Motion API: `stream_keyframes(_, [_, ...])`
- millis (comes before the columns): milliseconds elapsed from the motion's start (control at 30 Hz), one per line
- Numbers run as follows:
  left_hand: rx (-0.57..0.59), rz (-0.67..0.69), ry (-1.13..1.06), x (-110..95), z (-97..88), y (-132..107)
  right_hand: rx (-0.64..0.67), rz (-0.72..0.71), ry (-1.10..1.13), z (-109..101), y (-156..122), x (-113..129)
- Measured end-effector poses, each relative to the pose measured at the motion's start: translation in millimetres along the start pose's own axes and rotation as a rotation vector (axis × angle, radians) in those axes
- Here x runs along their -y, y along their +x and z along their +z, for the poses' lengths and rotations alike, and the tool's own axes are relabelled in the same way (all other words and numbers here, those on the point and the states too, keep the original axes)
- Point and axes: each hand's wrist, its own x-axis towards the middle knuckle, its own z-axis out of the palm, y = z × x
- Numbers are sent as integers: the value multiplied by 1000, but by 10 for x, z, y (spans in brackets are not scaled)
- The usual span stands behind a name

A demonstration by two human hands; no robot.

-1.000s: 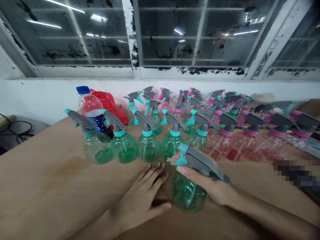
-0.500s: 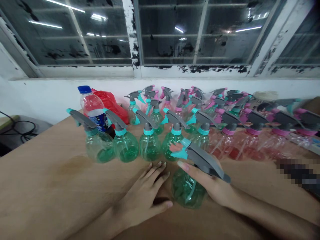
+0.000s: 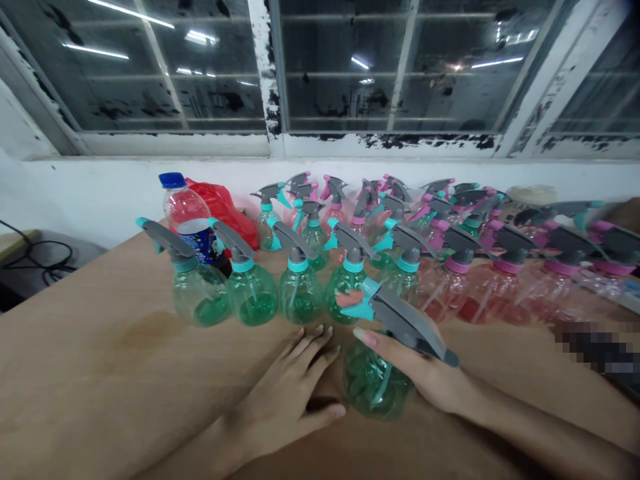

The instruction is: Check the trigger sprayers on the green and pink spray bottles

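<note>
My right hand [image 3: 425,373] is wrapped round the neck of a green spray bottle [image 3: 375,390] with a grey and turquoise trigger head. Its thumb lies along the near side, and a fingertip shows by the turquoise trigger. My left hand [image 3: 300,380] rests flat on the wooden table [image 3: 125,413], fingers spread, just left of that bottle and apart from it. Beyond my hands stands a row of spray bottles: green ones [image 3: 253,300] with turquoise collars on the left, pink ones [image 3: 460,293] with pink collars on the right.
More spray bottles [image 3: 314,237] stand crowded behind the front row. At the back left are a blue-capped plastic bottle [image 3: 187,213] and a red plastic bag [image 3: 225,207]. A blurred-out dark object [image 3: 600,350] lies at the right. A white wall with windows rises behind the table.
Almost nothing differs; the view has shifted very slightly. Both hands and the held spray bottle stay in place.
</note>
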Motion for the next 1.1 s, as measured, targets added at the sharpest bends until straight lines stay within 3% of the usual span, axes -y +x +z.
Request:
stream_keyframes(167, [-8,13,-4,4,6,0,-43,21,56,23,-4,8])
stream_keyframes(300, [19,4,23,0,-9,-2,-80,37,-68,28,-1,-10])
stream_keyframes(700, [2,0,25,3,-5,-7,12,-8,-161,-6,5,13])
stream_keyframes(1100, [-5,2,3,-13,-17,-3,7,-49,-123,11,17,-12])
